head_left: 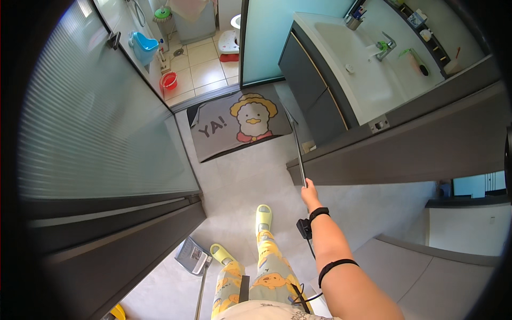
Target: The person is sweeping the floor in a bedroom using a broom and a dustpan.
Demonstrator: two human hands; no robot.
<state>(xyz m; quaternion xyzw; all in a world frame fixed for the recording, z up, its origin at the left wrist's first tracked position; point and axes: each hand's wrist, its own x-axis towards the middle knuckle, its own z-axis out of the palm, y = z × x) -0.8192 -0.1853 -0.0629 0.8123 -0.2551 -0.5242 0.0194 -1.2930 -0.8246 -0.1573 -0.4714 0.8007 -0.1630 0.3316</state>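
Forward, slightly leftward, long axis of pole (pixel 300 154), far end near mat (pixel 238 126); right fingers (pixel 308 189) gripping it

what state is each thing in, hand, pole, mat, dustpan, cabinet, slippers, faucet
right hand: closed around the pole
pole: gripped, slanting
floor mat: laid out, far left corner rumpled
dustpan: on the floor
cabinet doors: shut
slippers: worn
faucet: on or off, can't tell
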